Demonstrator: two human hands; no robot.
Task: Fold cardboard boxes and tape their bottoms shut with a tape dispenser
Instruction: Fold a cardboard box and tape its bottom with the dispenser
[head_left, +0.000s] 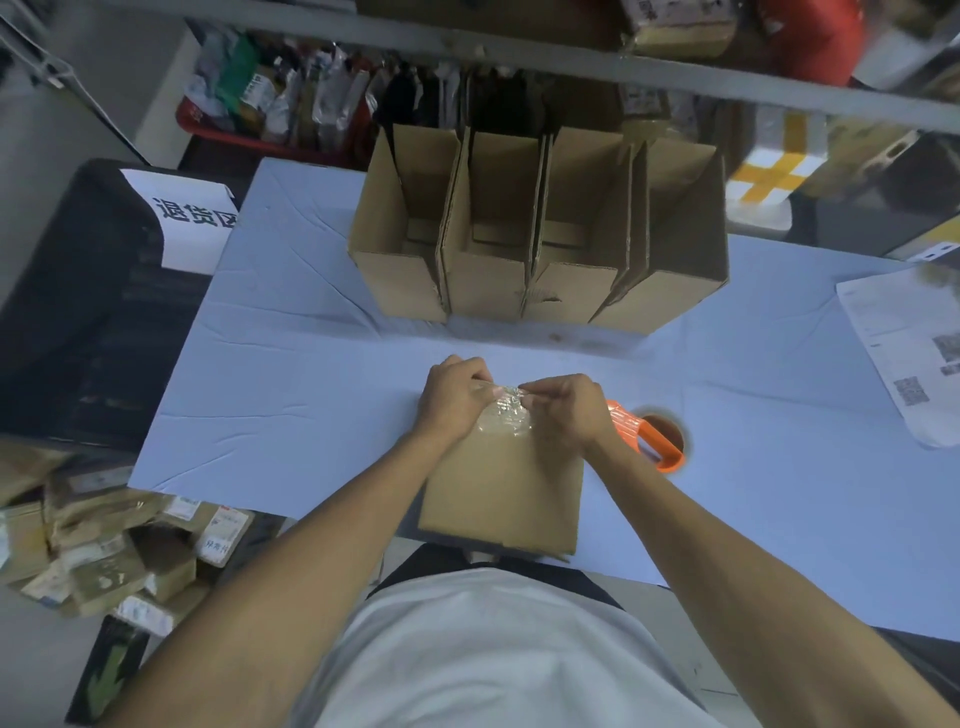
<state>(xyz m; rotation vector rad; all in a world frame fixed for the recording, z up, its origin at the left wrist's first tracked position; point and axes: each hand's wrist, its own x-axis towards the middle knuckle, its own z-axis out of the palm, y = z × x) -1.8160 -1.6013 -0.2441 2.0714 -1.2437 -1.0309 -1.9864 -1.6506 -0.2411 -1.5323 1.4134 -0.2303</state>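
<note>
Four folded boxes (540, 228) stand open-topped in a tight row at the far side of the pale blue table (291, 384), walling off the shelf rack (519, 57) and the red bin of packets (270, 114) behind them. A black crate (78, 301) with a printed white sign (187, 218) sits off the table's left edge, a heap of labelled parcels (119, 551) lies on the floor near left, and a printed sheet (914, 353) hangs over the far right edge. The orange tape dispenser (649, 436) lies just right of the work, partly hidden behind the right wrist. The cardboard box (498, 499) rests on the near edge of the table in front of the person, one plain brown face up, its far end hidden under both hands. The left hand (457, 395) and the right hand (566, 410) have fingers curled, together pinching a crumpled strip of clear tape (506, 415) that wrinkles and glints across that far end.
</note>
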